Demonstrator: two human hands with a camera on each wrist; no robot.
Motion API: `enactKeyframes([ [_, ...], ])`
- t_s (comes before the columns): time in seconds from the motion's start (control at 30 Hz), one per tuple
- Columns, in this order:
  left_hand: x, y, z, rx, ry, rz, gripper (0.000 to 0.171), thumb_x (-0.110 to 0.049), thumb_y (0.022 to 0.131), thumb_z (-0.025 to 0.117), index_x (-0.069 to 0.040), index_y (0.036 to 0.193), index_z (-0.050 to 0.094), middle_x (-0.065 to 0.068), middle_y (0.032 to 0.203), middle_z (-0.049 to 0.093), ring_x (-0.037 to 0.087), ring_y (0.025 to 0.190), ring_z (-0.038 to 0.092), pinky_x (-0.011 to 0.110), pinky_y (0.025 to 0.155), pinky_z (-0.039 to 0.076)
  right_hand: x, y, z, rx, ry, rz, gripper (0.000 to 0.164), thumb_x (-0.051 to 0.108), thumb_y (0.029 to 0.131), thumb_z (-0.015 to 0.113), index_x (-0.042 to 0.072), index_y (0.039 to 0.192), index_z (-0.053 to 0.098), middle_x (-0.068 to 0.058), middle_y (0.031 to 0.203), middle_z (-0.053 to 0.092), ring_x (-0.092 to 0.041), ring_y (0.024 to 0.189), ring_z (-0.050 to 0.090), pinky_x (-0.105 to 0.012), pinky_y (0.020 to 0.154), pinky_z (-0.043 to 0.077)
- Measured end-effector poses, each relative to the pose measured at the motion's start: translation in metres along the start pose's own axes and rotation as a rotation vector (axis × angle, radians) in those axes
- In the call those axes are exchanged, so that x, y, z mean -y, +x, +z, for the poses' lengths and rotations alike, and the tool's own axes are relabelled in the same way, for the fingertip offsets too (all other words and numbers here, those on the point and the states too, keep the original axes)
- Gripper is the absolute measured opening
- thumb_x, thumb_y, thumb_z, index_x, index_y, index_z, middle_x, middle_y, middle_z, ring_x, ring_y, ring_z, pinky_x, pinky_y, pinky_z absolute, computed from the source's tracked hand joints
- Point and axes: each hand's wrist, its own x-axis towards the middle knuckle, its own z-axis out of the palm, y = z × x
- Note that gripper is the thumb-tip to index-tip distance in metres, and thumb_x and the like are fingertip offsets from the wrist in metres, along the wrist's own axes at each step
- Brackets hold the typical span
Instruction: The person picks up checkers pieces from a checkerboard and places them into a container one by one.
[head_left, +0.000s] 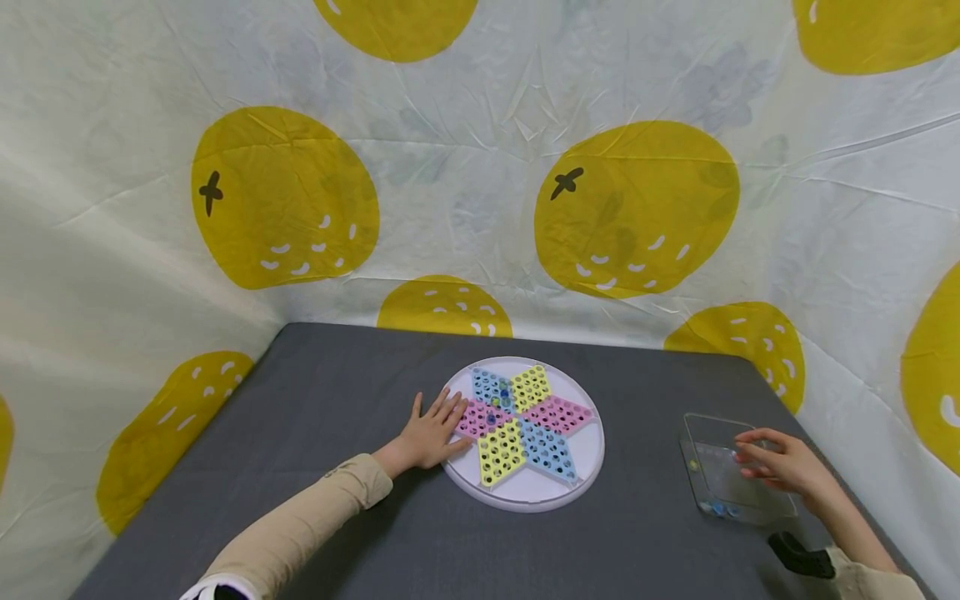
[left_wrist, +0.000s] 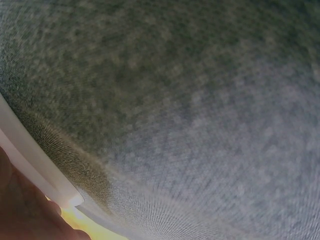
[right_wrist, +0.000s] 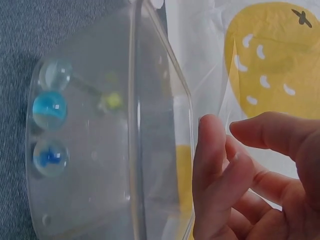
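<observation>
A round white Chinese checkers board (head_left: 588, 454) with pink, yellow and blue star points lies on the table. My left hand (head_left: 429, 433) rests on its left rim with the fingers spread. Several marbles (head_left: 504, 394) sit in the holes of the upper blue and left pink points. At the right, my right hand (head_left: 783, 462) hovers over a clear plastic box (head_left: 708, 479), its fingers loosely bent. In the right wrist view, thumb and forefinger are apart with nothing visible between them. Blue and clear marbles (right_wrist: 50, 110) and a yellow-green marble (right_wrist: 112, 100) lie inside the box.
Dark grey cloth covers the table (head_left: 630, 533). A white curtain (head_left: 465, 200) printed with yellow fruit hangs behind and along both sides. The left wrist view shows mostly blurred cloth and part of the board's white rim (left_wrist: 37, 155).
</observation>
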Motion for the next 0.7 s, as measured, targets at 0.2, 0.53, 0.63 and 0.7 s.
enactKeyframes([
  [0.2,0.0,0.0,-0.001,-0.006,-0.016,0.007,0.069,-0.056,0.09,0.029,-0.014,0.144,0.018,0.005,0.15,0.017,0.027,0.14,0.006,0.061,0.104,0.005,0.006,-0.001,0.009,-0.003,-0.019,-0.084,0.009,0.031,0.091,0.049,0.04,0.088,0.052,0.015,0.08,0.066,-0.008,0.067,0.065,-0.024,0.051,0.046],
  [0.53,0.0,-0.001,0.0,-0.001,-0.017,-0.002,0.069,-0.057,0.09,0.029,-0.015,0.144,0.017,0.004,0.151,0.016,0.025,0.14,0.004,0.06,0.104,0.005,0.018,0.001,0.019,-0.002,-0.072,-0.085,0.011,0.031,0.092,0.048,0.026,0.098,0.056,0.013,0.081,0.067,-0.005,0.068,0.064,-0.026,0.055,0.047],
  [0.63,0.0,-0.001,-0.001,0.001,-0.021,-0.001,0.069,-0.057,0.09,0.029,-0.015,0.144,0.018,0.004,0.151,0.016,0.026,0.14,0.005,0.061,0.104,0.005,0.021,0.003,0.024,-0.003,-0.086,-0.092,0.025,0.031,0.091,0.049,0.012,0.106,0.055,0.006,0.085,0.069,-0.006,0.069,0.064,-0.028,0.058,0.048],
  [0.7,0.0,-0.001,-0.002,0.002,-0.02,-0.001,0.069,-0.056,0.09,0.029,-0.015,0.144,0.017,0.004,0.151,0.016,0.026,0.14,0.005,0.061,0.104,0.005,0.024,0.003,0.028,0.007,-0.088,-0.105,0.033,0.031,0.091,0.049,0.003,0.11,0.053,0.004,0.086,0.069,-0.007,0.069,0.064,-0.029,0.059,0.048],
])
